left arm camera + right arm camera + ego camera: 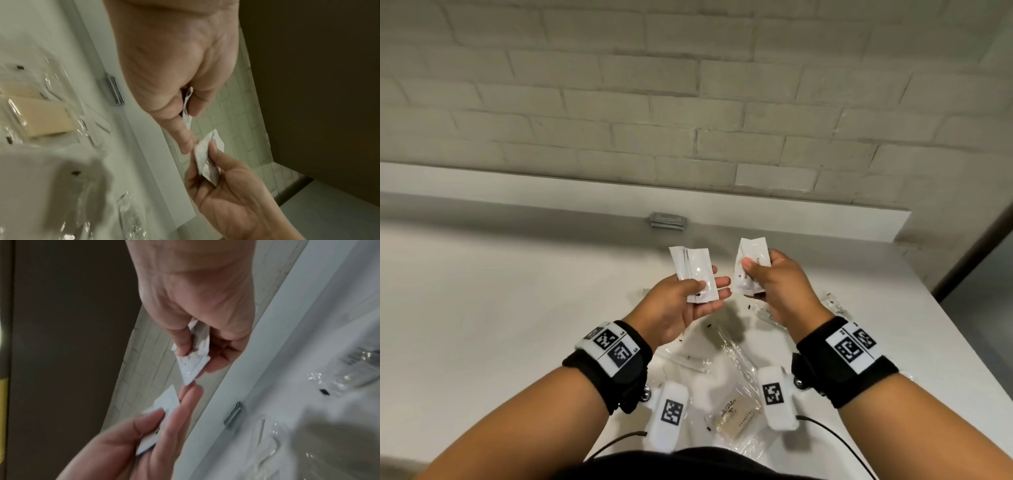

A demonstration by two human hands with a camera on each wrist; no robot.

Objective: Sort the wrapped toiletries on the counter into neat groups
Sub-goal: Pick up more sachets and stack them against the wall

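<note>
Above the white counter [517, 308] my left hand [709, 287] holds a small stack of white sachets [693, 270], thumb on top and fingers underneath. My right hand [760, 265] grips a second bunch of white printed sachets [751, 253], close to the left one without touching it. In the left wrist view the left hand [188, 113] pinches its sachets [187, 100] edge-on, and the right hand's sachets [205, 160] sit below. In the right wrist view the right hand [192, 360] pinches its sachets [191, 369] above the left hand's sachets [164, 410].
A stack of grey packets [667, 222] lies by the back ledge under the brick wall. Clear-wrapped items are scattered on the counter beneath my wrists, among them a wrapped beige soap bar [732, 414] and clear wrappers [832, 305] at the right edge.
</note>
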